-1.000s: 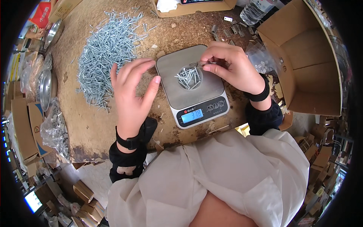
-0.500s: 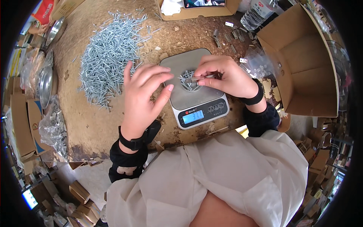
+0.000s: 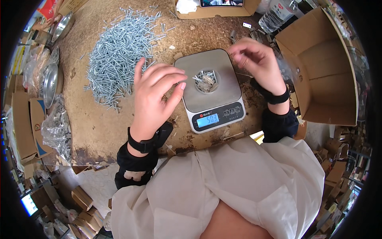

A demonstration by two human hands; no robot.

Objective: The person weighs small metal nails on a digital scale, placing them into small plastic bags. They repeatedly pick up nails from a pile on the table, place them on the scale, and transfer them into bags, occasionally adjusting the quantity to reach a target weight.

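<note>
A kitchen-type digital scale (image 3: pixel 191 98) with a lit blue display sits at the middle of the table. On its metal pan rests a small round clear dish (image 3: pixel 206 92) holding silvery screws (image 3: pixel 199 79) and several flat metal pieces (image 3: pixel 208 84). My left hand (image 3: pixel 157 89) hovers at the pan's left edge, its fingers apart and bent, with nothing in it. Above the pan's right edge is my right hand (image 3: pixel 258 63), fingers curled and thumb apart; no thing shows between them. To the left spreads a big pile of loose screws (image 3: pixel 117 59).
An open cardboard box (image 3: pixel 322 67) stands at right, beside a clear plastic bottle (image 3: pixel 276 16). Small metal parts lie near my right hand. At the back is a shallow carton (image 3: pixel 219 12) with a screen in it. Metal bowls (image 3: pixel 50 85) and plastic bags (image 3: pixel 56 131) line the left edge.
My right hand has let go of the flat metal pieces, which now lie in the dish, and moved right and away from it. My left hand has stayed beside the pan.
</note>
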